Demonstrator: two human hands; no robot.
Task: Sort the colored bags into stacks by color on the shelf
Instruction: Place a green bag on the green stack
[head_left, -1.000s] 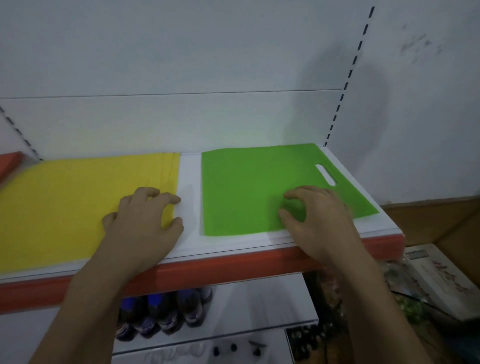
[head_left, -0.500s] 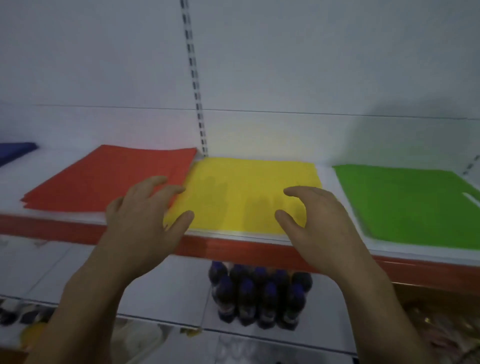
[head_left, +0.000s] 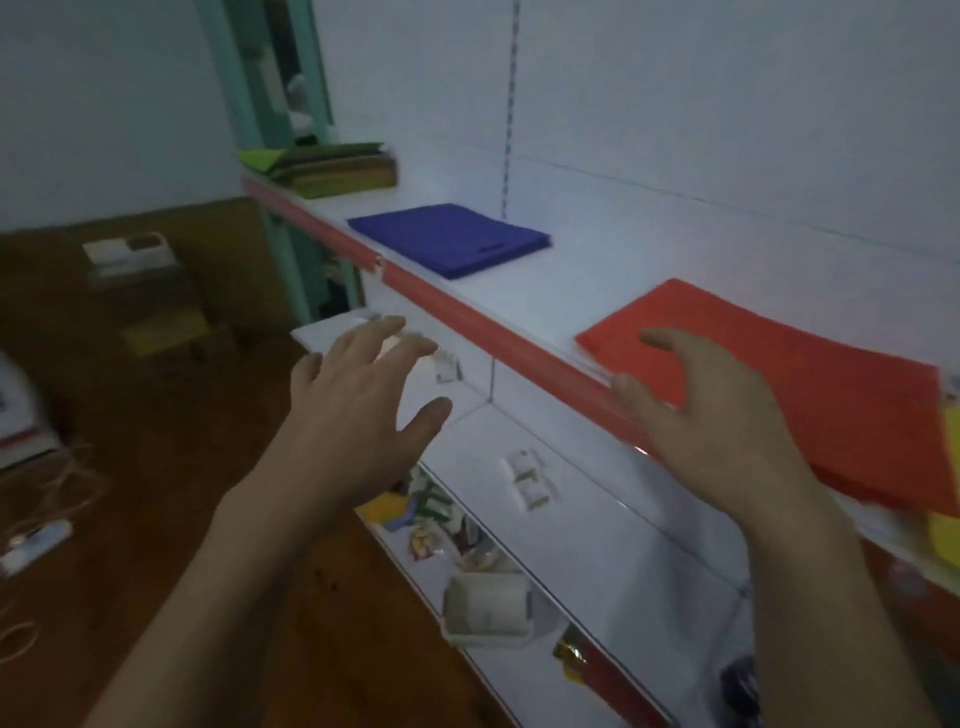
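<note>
On the white shelf (head_left: 540, 291) with a red front strip lie a flat red stack of bags (head_left: 810, 374) at the right and a blue stack (head_left: 447, 236) farther left. A mixed pile of green and yellowish bags (head_left: 332, 166) sits at the shelf's far left end. A sliver of a yellow bag (head_left: 948, 540) shows at the right edge. My left hand (head_left: 358, 410) hovers in front of the shelf, fingers spread, holding nothing. My right hand (head_left: 711, 415) hovers by the red stack's near corner, fingers relaxed and empty.
Lower shelves (head_left: 587, 525) hold small packets and a white tray (head_left: 485, 605). To the left are a brown floor (head_left: 156, 519), cardboard boxes (head_left: 156, 317) and cables. A green door frame (head_left: 270, 104) stands beyond the shelf's left end.
The view has swung left, from the green and yellow stacks past the red one to the blue stack and mixed pile. Both hands left the shelf and now hover empty.
</note>
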